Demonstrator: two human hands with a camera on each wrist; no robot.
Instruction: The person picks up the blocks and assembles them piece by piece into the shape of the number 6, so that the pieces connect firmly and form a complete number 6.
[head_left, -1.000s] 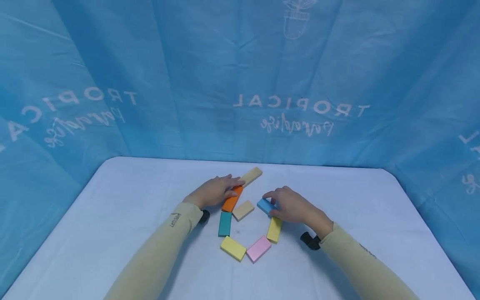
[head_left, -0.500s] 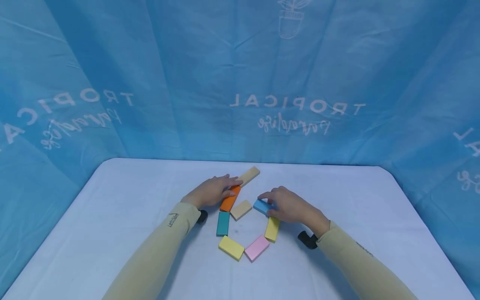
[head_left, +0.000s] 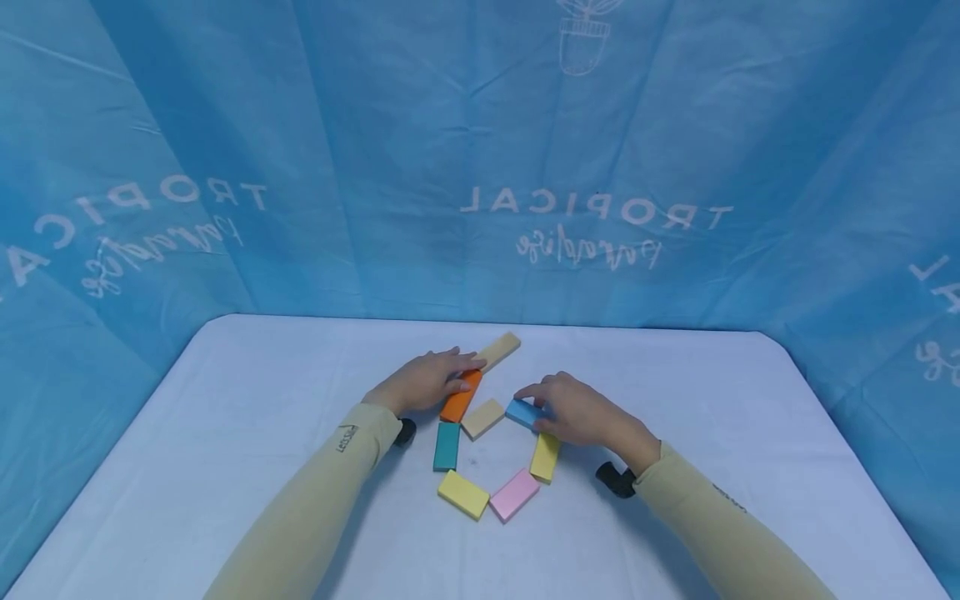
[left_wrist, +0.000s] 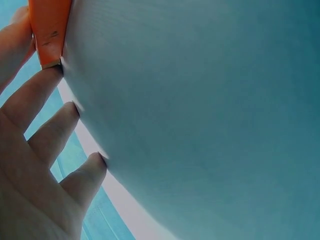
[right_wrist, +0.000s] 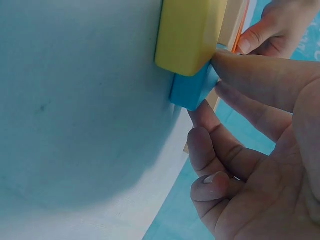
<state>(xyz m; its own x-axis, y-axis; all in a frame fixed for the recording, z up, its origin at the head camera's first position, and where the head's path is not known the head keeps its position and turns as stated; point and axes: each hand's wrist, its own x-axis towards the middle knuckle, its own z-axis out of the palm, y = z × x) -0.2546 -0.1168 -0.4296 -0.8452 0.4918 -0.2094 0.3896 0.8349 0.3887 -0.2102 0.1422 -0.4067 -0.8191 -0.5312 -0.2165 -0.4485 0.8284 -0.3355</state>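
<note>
In the head view my left hand (head_left: 423, 382) holds an orange block (head_left: 460, 398), thumb over it and index finger at its far end. The left wrist view shows the index fingertip against the end of the orange block (left_wrist: 50, 32). My right hand (head_left: 581, 408) pinches a blue block (head_left: 523, 413) between thumb and fingers; the hand hides part of it. In the right wrist view the blue block (right_wrist: 192, 90) sits beside a yellow block (right_wrist: 187, 37). A short plain wood block (head_left: 483, 418) lies between the orange and blue ones, its right corner at the blue block.
A longer plain wood block (head_left: 498, 352) extends beyond the orange one. Teal (head_left: 446, 447), yellow (head_left: 463, 495), pink (head_left: 514, 495) and another yellow block (head_left: 545, 458) curve round the near side. A white-covered table (head_left: 300, 367) meets a blue printed curtain (head_left: 390, 167) at the back.
The blue block has slid slightly left with my right hand, closing the small gap to the short wood block. My left hand stays on the orange block. The head view has shifted slightly.
</note>
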